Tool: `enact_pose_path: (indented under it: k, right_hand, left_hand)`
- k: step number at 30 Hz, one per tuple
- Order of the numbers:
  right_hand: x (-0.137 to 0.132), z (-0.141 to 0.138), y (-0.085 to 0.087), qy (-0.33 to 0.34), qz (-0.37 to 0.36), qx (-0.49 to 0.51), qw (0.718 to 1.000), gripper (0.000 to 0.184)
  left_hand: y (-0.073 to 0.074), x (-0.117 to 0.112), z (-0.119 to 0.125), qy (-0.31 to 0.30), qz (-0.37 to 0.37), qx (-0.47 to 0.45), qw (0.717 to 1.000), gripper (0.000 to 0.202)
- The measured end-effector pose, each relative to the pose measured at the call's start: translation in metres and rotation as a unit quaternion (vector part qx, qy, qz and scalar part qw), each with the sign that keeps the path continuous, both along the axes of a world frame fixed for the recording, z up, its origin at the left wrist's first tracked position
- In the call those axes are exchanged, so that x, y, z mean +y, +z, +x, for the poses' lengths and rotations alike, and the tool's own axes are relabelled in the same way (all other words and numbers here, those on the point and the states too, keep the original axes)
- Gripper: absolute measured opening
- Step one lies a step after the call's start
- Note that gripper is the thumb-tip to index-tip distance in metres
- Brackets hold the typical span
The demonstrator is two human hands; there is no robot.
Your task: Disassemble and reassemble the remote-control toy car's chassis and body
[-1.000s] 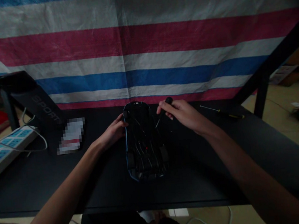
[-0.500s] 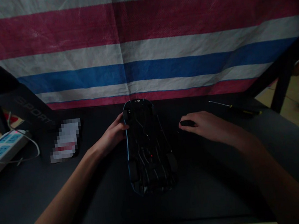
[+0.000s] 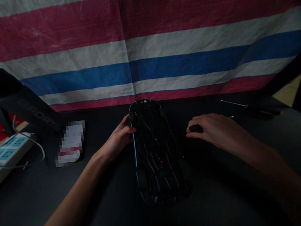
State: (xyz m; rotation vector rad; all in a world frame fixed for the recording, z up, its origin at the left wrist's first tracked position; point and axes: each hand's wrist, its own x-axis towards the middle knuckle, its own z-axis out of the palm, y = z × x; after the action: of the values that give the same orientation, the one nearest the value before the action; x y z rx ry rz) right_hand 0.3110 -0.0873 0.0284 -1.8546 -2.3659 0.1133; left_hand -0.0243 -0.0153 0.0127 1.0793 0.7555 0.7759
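A toy car [image 3: 156, 137] lies upside down on the black surface, its dark underside with wheels facing up and a blue edge showing along the left. My left hand [image 3: 121, 134] grips the car's left side near the far wheel; some fingertips are hidden behind the body. To the right of the car, apart from it, my right hand [image 3: 212, 127] is closed around a small black piece [image 3: 196, 128] whose kind I cannot make out. Just behind that hand is a tiny shiny metal bit [image 3: 231, 116]. Farther right rests a screwdriver [image 3: 247, 106] with a dark and yellow handle.
On the left, a blurred-out pale rectangular item [image 3: 71, 142] lies near a white power strip [image 3: 10, 150] with a cable [image 3: 43, 150]. A dark post marked SPORT [image 3: 30, 108] slants at the left. Behind everything hangs a striped sheet [image 3: 159, 46].
The whole scene has shifted rightward in the picture. My right hand sits a little farther from the screwdriver, and the shiny metal bit now shows behind it. My left hand keeps its grip.
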Motion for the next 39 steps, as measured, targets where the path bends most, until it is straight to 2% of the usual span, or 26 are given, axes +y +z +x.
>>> enact_pose_path:
  k: [8, 12, 15, 18, 20, 23, 27, 30, 34, 39]
  right_hand:
    - [0.001, -0.011, 0.001, -0.026, -0.032, -0.017, 0.999, 0.012]
    - [0.004, -0.015, 0.005, -0.036, -0.031, 0.026, 0.999, 0.014]
    - [0.001, -0.019, 0.022, -0.005, -0.036, 0.154, 0.987, 0.012]
    - [-0.008, -0.033, 0.048, 0.065, -0.081, 0.311, 0.945, 0.012]
    - [-0.012, -0.048, 0.062, 0.105, -0.1, 0.36, 0.922, 0.011]
    - [-0.007, -0.076, 0.073, 0.148, -0.096, 0.373, 0.911, 0.005]
    - [0.016, -0.106, 0.066, 0.197, -0.113, 0.355, 0.907, 0.006]
    - [0.029, -0.117, 0.058, 0.214, -0.101, 0.325, 0.916, 0.008]
    - [0.033, -0.122, 0.053, 0.218, -0.087, 0.3, 0.925, 0.009]
    - [0.033, -0.121, 0.053, 0.213, -0.084, 0.295, 0.928, 0.013]
  left_hand:
    - [-0.002, 0.0, -0.001, -0.003, 0.0, -0.022, 1.0, 0.068]
    - [-0.004, 0.001, 0.0, -0.008, 0.013, -0.028, 0.999, 0.065]
    - [-0.006, 0.003, 0.001, -0.005, 0.008, -0.027, 1.0, 0.068]
    - [-0.007, 0.004, 0.001, -0.004, 0.005, -0.031, 0.999, 0.07]
    - [-0.007, 0.003, 0.002, -0.003, 0.006, -0.033, 0.999, 0.07]
    - [-0.004, 0.002, 0.003, -0.003, 0.005, -0.034, 0.999, 0.073]
    - [-0.004, 0.001, 0.003, -0.018, 0.008, -0.042, 0.999, 0.076]
    - [-0.009, 0.004, 0.002, -0.024, 0.013, -0.052, 0.998, 0.079]
    - [-0.015, 0.008, 0.002, -0.033, 0.015, -0.065, 0.997, 0.08]
    - [-0.016, 0.008, 0.002, -0.041, 0.021, -0.075, 0.996, 0.078]
